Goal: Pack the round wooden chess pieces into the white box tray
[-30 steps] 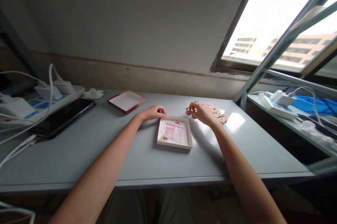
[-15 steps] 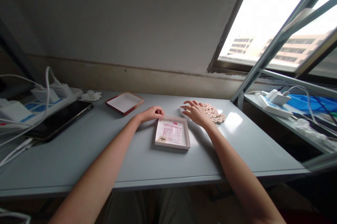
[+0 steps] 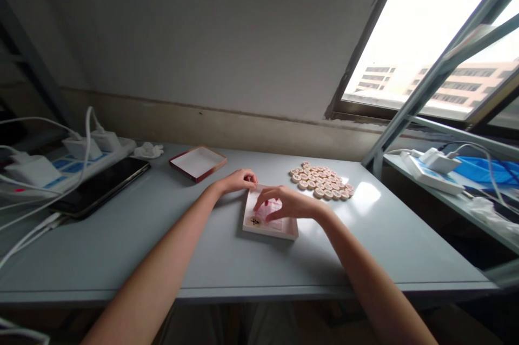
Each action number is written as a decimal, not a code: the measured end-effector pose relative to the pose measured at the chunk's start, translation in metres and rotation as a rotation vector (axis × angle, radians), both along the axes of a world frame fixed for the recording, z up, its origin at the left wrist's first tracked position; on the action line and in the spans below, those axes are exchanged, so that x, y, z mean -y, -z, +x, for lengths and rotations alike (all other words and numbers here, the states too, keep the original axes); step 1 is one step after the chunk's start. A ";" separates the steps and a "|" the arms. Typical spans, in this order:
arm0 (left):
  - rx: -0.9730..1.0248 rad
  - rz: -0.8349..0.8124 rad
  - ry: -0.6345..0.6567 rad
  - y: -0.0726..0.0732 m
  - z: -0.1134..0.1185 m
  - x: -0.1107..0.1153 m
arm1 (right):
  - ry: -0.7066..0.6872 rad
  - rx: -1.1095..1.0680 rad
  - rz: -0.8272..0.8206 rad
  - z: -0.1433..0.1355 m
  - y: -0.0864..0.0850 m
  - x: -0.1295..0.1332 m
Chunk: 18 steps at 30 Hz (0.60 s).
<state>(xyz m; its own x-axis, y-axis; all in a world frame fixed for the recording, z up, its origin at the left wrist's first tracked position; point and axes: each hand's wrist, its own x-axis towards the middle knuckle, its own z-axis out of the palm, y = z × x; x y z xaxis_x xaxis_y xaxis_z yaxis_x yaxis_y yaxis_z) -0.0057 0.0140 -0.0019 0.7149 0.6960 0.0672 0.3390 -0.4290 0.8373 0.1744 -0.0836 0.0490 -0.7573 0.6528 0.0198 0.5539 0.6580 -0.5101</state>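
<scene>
The thumb and fingers of my right hand point(image 3: 286, 203) stand apart, bent above the shallow white box point(image 3: 270, 233). My left hand point(image 3: 238, 180) has its fingers curled at the far left corner of this box; I cannot tell if they clamp the rim. Inside, near the front left corner, lies one xiangqi piece point(image 3: 254, 221) with a black character, beside a pink-printed paper point(image 3: 275, 224). To the right I see many xiangqi pieces point(image 3: 322, 180) grouped on the grey desk point(image 3: 211, 258). Farther left lies the red-sided box part point(image 3: 198, 163), and then a black phone point(image 3: 103, 185).
</scene>
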 end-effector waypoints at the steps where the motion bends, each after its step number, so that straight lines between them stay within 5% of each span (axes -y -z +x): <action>1: 0.000 0.006 0.000 0.000 0.000 -0.001 | -0.035 0.005 -0.003 -0.007 0.002 0.004; 6: -0.005 0.027 -0.012 0.000 -0.001 -0.001 | -0.057 -0.008 0.100 -0.013 0.003 0.005; 12: -0.008 0.004 -0.017 -0.001 0.000 0.001 | 0.357 0.171 0.244 0.050 -0.013 -0.010; 18: 0.006 -0.022 -0.037 -0.002 0.000 0.003 | 0.601 0.417 0.229 0.100 -0.002 -0.021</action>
